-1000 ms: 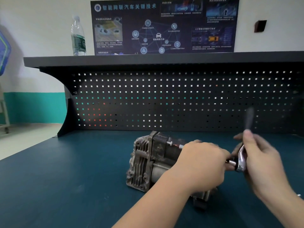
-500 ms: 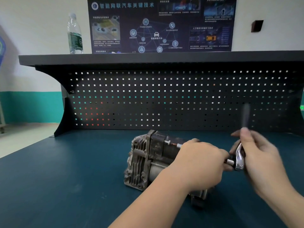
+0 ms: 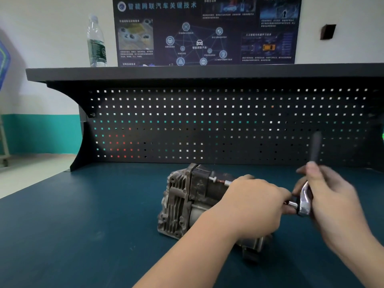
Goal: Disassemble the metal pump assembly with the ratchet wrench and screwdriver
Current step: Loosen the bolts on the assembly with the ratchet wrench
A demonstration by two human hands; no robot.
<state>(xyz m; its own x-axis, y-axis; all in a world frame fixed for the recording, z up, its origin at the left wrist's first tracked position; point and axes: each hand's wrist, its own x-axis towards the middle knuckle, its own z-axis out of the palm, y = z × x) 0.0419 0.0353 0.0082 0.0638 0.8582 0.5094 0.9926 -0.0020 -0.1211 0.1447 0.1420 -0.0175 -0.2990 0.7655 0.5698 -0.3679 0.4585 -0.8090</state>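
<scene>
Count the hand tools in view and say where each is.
1: the ratchet wrench, gripped by the right hand just right of the pump assembly. No screwdriver shows; one may be hidden or out of frame.

Bench [image 3: 83, 225] top: dark teal, plain. Pump assembly [image 3: 182, 202] left of the fingers [image 3: 278, 196]: dull grey ribbed casting, darker brown-black block behind, small copper-red bit on top. Ratchet wrench [image 3: 305, 200] between the fingers: bright chrome head, black handle. Pegboard [image 3: 207, 125] beyond: black, grid of square holes. Poster [image 3: 207, 30]: navy, pale-blue graphics. Bottle [image 3: 96, 42]: clear, green label.
</scene>
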